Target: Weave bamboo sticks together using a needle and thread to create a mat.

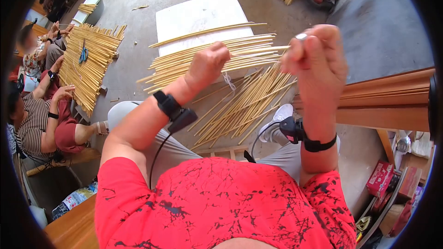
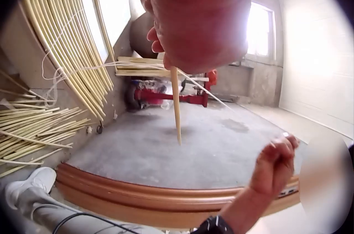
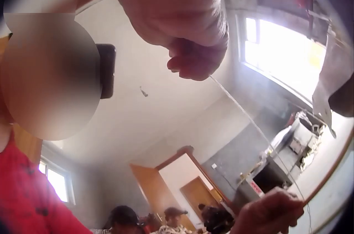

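Observation:
My left hand [image 1: 210, 67] grips a straw-coloured stalk [image 2: 176, 107] above a row of stalks; its pointed end sticks out past the hand towards the right one. Raised at the right, my right hand [image 1: 318, 57] has its fingers curled in and pinches a white string [image 3: 249, 115]. That string runs taut between the two hands in the right wrist view. Below the left hand, stalks [image 1: 177, 64] lie side by side across a white board [image 1: 198, 16], with thread crossing them in the left wrist view. A shiny band [image 1: 301, 36] shows on a right finger.
Loose stalks [image 1: 244, 106] lie heaped on the floor before my feet. At the left, people sit around a larger stalk mat [image 1: 87, 69] with blue scissors [image 1: 83, 56] on it. A wooden beam [image 1: 387, 97] and a shelf of boxes [image 1: 380, 180] stand at the right.

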The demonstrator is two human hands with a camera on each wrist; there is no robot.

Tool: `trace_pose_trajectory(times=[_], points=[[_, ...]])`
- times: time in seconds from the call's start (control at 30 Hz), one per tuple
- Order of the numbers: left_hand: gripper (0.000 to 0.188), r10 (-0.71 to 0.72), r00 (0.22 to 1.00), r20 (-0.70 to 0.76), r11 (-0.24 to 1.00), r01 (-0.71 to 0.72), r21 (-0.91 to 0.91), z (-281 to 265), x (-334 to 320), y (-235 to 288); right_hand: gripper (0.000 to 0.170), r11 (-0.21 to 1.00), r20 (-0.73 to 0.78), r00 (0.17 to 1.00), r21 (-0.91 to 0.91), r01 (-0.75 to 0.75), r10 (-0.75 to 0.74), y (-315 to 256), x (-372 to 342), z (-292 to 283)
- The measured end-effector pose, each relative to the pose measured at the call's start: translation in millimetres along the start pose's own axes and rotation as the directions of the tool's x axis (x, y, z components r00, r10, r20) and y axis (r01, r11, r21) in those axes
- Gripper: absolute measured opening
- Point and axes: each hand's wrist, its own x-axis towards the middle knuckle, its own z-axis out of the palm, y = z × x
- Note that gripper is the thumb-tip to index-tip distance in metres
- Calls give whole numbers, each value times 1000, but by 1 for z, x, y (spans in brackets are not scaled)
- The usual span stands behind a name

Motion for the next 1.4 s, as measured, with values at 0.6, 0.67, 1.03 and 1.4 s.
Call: trace_pose_trajectory(times=[0.6, 0.67, 1.03, 1.4], points=[[9, -544, 836, 68, 802, 494, 336, 73, 1, -173, 9, 541, -114, 531, -257, 801, -840, -189, -87, -83], [7, -602, 797, 49, 756, 549, 357, 81, -1, -175, 8, 535, -131, 521, -288, 794, -844, -192, -84, -80], [9, -676, 736, 37, 668, 591, 452, 94, -7, -179, 15, 603, -138, 590, -285, 745, -795, -211, -72, -88], [12, -720, 694, 6, 592, 610, 526, 92, -3, -169, 11, 629, -221, 590, -223, 745, -777, -226, -67, -100]])
